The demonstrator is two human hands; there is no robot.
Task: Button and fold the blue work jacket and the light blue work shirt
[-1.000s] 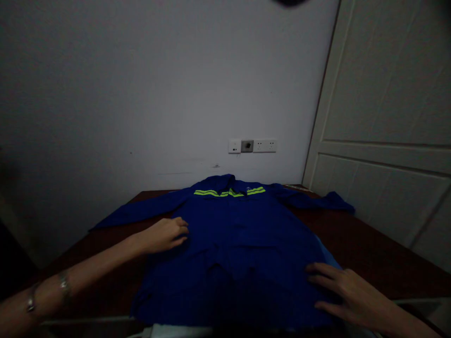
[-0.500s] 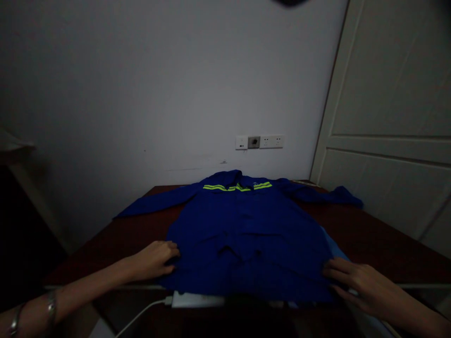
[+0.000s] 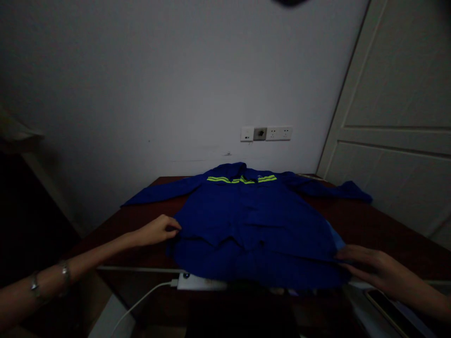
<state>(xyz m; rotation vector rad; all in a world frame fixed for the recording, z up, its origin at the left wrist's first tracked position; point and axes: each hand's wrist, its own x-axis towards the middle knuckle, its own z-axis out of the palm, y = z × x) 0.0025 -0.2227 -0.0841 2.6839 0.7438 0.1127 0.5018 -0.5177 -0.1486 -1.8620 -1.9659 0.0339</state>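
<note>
A dark blue work jacket (image 3: 229,211) with yellow-green reflective stripes lies spread on the dark red table (image 3: 148,253), collar toward the wall and sleeves stretched out to both sides. At its left edge, my left hand (image 3: 158,231) pinches the cloth between thumb and fingers. Across from it, my right hand (image 3: 366,263) grips the right edge near the hem. A fold runs across the lower part between both hands, and the hem hangs over the table's front edge. Light blue cloth (image 3: 336,237) shows beside the jacket's right edge.
Below the front edge, a white power strip (image 3: 200,282) with a white cable (image 3: 148,298) is partly covered by the hem. A phone (image 3: 391,312) lies at lower right. Wall sockets (image 3: 278,134) sit behind the table, and a pale door (image 3: 394,136) stands at right.
My left hand has moved up along the jacket's edge and now lifts the cloth a little. My right hand has shifted slightly right and up. The view has tilted a bit.
</note>
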